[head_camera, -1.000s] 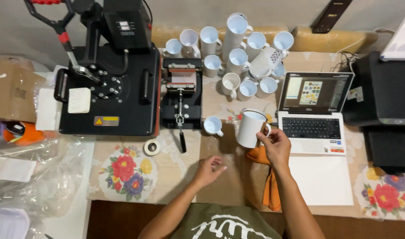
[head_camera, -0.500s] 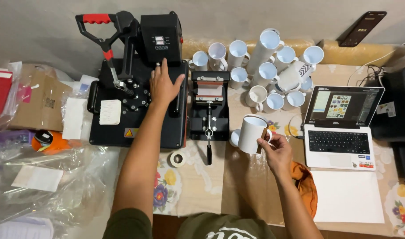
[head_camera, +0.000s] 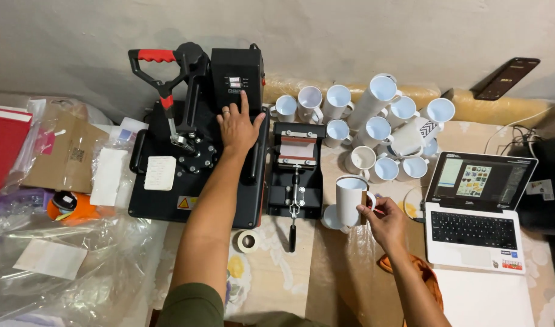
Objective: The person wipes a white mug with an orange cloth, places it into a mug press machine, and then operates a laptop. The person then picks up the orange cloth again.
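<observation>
The left hand lay open and flat on the black heat press, its index fingertip reaching up to the control panel, though whether it actually pressed a button was hard to tell. The right hand was closed around the handle of a white mug, held upright just beside the mug press, near the open laptop.

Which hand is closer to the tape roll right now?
Left, I'd judge. The left hand is up on the heat press, its forearm passing beside the tape roll; the right hand holds the white mug, further right.
</observation>
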